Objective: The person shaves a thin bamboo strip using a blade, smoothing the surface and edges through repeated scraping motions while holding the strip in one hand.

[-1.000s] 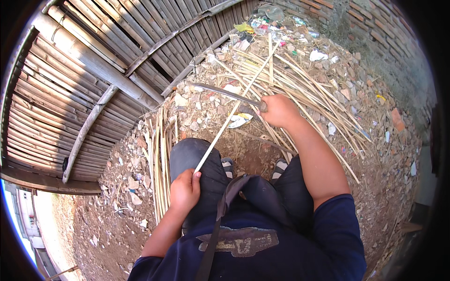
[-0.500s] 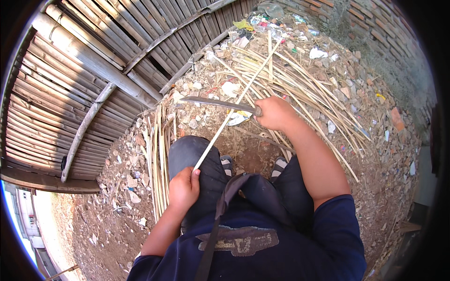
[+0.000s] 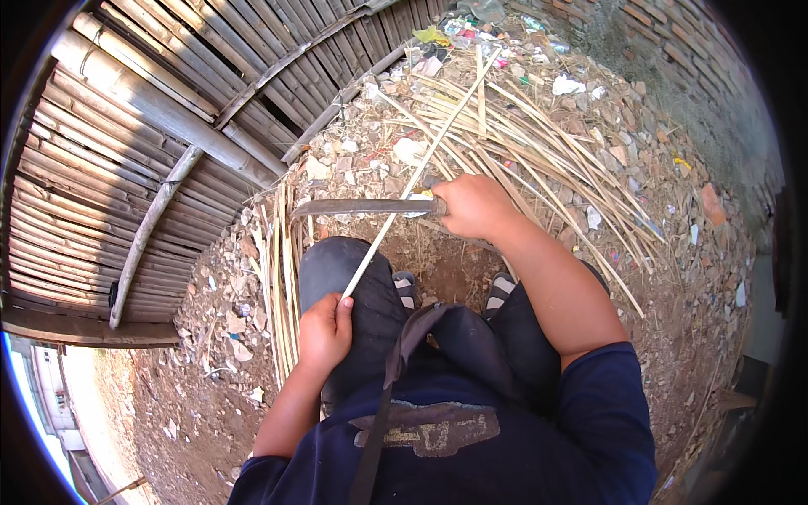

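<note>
Nearest: left hand (image 3: 326,330) clenched on the near end of a pale strip (image 3: 370,255), thumb along it, beside the left knee (image 3: 338,268). Strip slants up and rightward from there, far end over the loose pile; whether it rests on anything there, cannot tell. Right hand (image 3: 473,206) closed around the knife (image 3: 353,206) by its handle, blade pointing left, crossing the strip just beyond the knee. Contact between blade and strip not resolvable. Judgement on method: hold the strip taut and steady, set the blade at a shallow angle, take light even strokes along its length, and keep the left hand and knee out of the blade's path. Between the knees, sandals (image 3: 498,295) on bare soil. Left of the knee, an upright-lying bundle (image 3: 284,295), near the knife tip, could snag a wide stroke. Further out, the pile (image 3: 547,164) fans rightward under the strip's far part; likely to catch it if turned. Around it: rubble, a white scrap (image 3: 410,151), a brick (image 3: 712,203). Farthest: bamboo fence (image 3: 168,101) left, limiting reach on that side; brick wall (image 3: 694,71) right.
</note>
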Demonstrator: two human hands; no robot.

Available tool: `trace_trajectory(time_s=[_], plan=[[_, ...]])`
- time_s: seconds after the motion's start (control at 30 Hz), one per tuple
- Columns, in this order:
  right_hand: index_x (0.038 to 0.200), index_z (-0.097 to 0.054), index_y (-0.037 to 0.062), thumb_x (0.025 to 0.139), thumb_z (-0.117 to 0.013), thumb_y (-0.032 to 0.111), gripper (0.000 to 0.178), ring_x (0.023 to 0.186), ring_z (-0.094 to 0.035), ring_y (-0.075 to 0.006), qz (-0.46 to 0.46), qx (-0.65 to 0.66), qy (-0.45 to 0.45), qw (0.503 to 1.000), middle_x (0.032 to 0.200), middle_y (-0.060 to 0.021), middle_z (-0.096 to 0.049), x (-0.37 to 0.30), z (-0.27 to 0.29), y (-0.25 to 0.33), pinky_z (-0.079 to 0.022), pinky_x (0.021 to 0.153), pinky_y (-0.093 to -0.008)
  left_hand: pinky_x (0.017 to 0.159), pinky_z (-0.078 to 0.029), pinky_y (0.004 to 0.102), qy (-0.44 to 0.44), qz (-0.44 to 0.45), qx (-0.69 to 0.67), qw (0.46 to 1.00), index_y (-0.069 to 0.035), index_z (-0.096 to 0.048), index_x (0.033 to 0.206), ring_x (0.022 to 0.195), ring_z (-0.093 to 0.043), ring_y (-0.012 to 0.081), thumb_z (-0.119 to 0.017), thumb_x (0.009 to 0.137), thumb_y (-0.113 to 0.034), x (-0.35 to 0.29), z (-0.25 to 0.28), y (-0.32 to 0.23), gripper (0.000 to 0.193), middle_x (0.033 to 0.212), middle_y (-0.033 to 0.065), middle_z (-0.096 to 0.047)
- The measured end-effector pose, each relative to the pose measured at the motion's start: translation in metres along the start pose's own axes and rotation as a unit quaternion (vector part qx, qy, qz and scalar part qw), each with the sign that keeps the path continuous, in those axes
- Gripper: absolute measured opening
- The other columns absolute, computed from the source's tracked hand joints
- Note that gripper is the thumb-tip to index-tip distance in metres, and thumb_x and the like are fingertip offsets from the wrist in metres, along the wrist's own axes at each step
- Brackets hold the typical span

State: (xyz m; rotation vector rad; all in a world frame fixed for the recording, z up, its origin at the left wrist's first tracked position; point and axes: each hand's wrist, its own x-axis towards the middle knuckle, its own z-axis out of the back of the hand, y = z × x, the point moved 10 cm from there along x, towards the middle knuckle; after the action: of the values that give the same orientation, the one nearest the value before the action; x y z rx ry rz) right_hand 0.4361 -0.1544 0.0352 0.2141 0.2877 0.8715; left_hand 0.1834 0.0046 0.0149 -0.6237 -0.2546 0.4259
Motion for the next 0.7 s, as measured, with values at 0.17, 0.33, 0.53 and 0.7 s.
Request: trace_trajectory(time_s=[0.17, 0.33, 0.53, 0.7], plan=[[0.109, -0.074, 0.0100, 0.085, -0.074, 0.025, 0.028, 0.090, -0.072, -0.0365, -0.101, 0.160, -0.106, 0.976, 0.094, -0.0185, -0.075, 0.022, 0.000, -0.075, -0.058, 0.081, -0.0474, 0.060, -0.047, 0.0372, 0.005, -0.006, -0.024, 1.000, 0.001, -0.066, 0.096, 0.061, -0.059, 0.0258, -0.059, 0.106, -0.021, 0.002, 0.001, 0.001, 0.026, 0.069, 0.0160, -0.062], [0.108, -0.074, 0.0121, 0.084, -0.074, 0.024, 0.027, 0.089, -0.072, -0.0374, -0.067, 0.130, -0.109, 0.983, 0.090, -0.0172, -0.074, 0.013, -0.005, -0.031, -0.058, 0.080, -0.0479, 0.060, -0.044, 0.0334, 0.051, -0.012, -0.046, 0.998, 0.000, -0.065, 0.094, 0.061, -0.053, 0.0165, -0.055, 0.108, -0.024, 0.007, 0.002, 0.007, 0.029, 0.066, 0.0084, -0.057], [0.099, -0.073, 0.0132, 0.078, -0.072, 0.022, 0.023, 0.089, -0.072, -0.0366, -0.013, 0.119, -0.053, 0.991, 0.086, -0.0171, -0.073, 0.023, -0.015, -0.029, -0.058, 0.078, -0.0488, 0.059, -0.042, 0.0299, 0.069, 0.024, -0.092, 0.993, -0.002, -0.063, 0.092, 0.063, -0.047, 0.0104, -0.052, 0.110, -0.025, 0.010, -0.001, 0.012, 0.031, 0.067, 0.0021, -0.053], [0.110, -0.073, 0.0141, 0.080, -0.071, 0.019, 0.031, 0.090, -0.073, -0.0379, 0.044, 0.093, -0.101, 0.990, 0.088, -0.0186, -0.073, 0.018, -0.015, 0.009, -0.060, 0.080, -0.0465, 0.060, -0.042, 0.0299, 0.086, 0.056, -0.123, 0.987, -0.002, -0.062, 0.092, 0.063, -0.047, 0.0102, -0.051, 0.111, -0.024, 0.008, -0.003, 0.028, 0.031, 0.068, 0.0011, -0.053]])
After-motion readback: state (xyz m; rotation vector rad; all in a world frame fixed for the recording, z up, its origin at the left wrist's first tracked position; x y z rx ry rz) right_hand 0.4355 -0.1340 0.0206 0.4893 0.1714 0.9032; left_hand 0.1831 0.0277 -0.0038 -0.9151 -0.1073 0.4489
